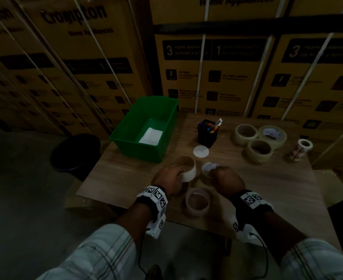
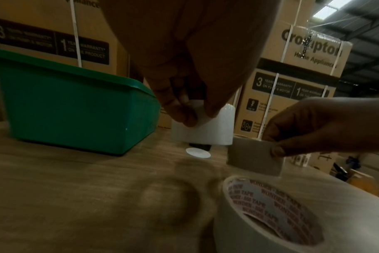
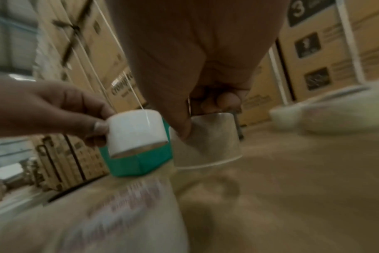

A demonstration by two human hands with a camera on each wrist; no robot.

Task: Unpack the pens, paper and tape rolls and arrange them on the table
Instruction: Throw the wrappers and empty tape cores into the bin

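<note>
My left hand [image 1: 169, 178] pinches a white tape roll [image 1: 187, 169] and holds it just above the wooden table [image 1: 267, 188]. The same white roll [image 2: 203, 126] shows under my left fingers in the left wrist view. My right hand [image 1: 226, 179] grips a clear tape roll [image 1: 207, 168], also lifted off the table; this clear roll [image 3: 208, 138] hangs beside the white roll [image 3: 136, 131]. Another clear roll [image 1: 198, 202] lies flat between my wrists. Three tape rolls [image 1: 259, 138] lie at the back right. A black pen holder [image 1: 207, 134] holds several pens. White paper [image 1: 150, 136] lies inside the green bin [image 1: 126, 138].
A small patterned roll [image 1: 301, 149] stands near the table's right edge. A white round disc [image 1: 201, 151] lies in front of the pen holder. Stacked cardboard boxes [image 1: 217, 67] wall the back. A black bucket [image 1: 75, 152] stands on the floor at the left.
</note>
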